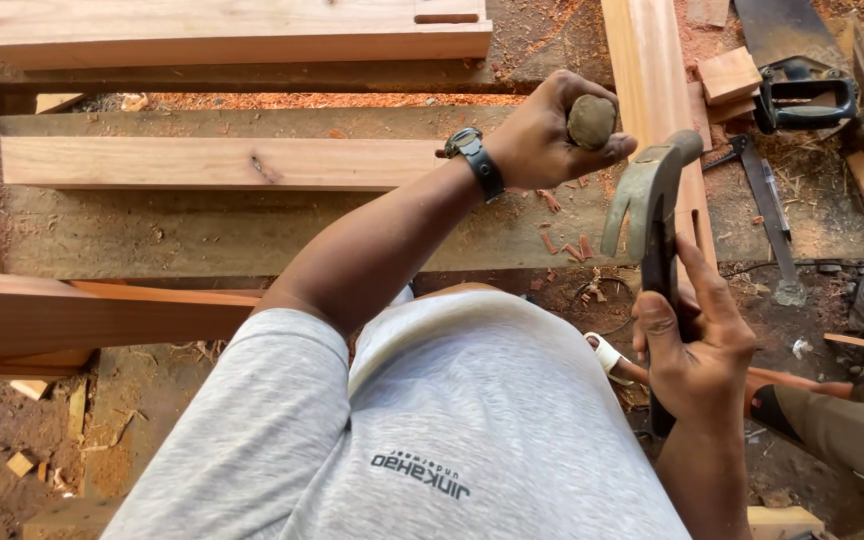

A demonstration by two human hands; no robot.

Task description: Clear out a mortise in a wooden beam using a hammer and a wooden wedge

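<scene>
Above the plank (222,162) on the tabletop (252,235), our left hand (542,135) grips a chisel handle (591,121) while our right hand (697,350) clasps the hammer (652,200); we judge square, controlled blows best.

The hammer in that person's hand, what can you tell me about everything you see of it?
The hammer is a claw hammer with a dull, worn grey metal head and a dark handle. The right hand grips the handle, fingers wrapped round it, holding it nearly upright. The claw curves down to the left; the striking face points up and right, close to the left hand, without touching it. The handle's lower end is hidden behind the hand and wrist.
</scene>
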